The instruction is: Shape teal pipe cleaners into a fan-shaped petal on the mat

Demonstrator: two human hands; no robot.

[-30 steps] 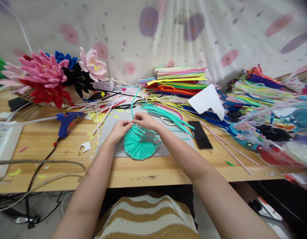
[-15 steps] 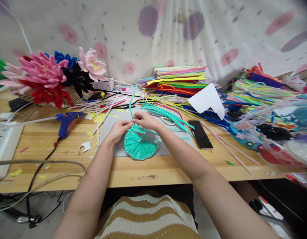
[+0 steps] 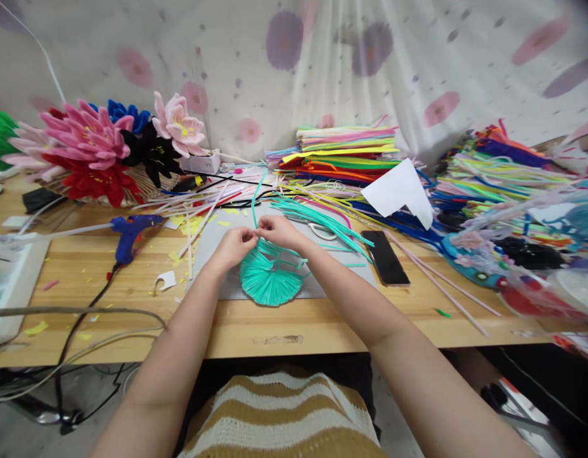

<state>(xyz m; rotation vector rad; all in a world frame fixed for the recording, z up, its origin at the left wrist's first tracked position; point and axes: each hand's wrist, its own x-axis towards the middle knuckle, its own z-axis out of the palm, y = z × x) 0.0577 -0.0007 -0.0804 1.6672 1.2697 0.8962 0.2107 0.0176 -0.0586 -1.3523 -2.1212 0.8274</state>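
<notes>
A round, pleated turquoise piece made of pipe cleaners [image 3: 272, 280] lies on a grey mat [image 3: 227, 289] in front of me. At its upper left edge, my left hand [image 3: 239, 245] and my right hand [image 3: 277, 231] meet with their fingertips pinched together on a turquoise pipe cleaner [image 3: 255, 202]. Its long free end sticks up and away behind the fingers. My fingers cover the spot where it meets the round piece. A bundle of loose turquoise pipe cleaners [image 3: 322, 221] lies just beyond my right hand, partly over a pair of scissors' pale handle [image 3: 322, 233].
A blue glue gun [image 3: 129, 235] with its cord lies on the left, near fabric flowers [image 3: 91, 140]. On the right are a phone [image 3: 389, 257], white paper [image 3: 401, 194] and a decorated blue item [image 3: 470, 257]. Stacked colored pipe cleaners [image 3: 346, 152] line the back.
Both hands keep their pinch close together and have barely shifted. The left hand's fingers have curled in a little more, and the view has moved slightly.
</notes>
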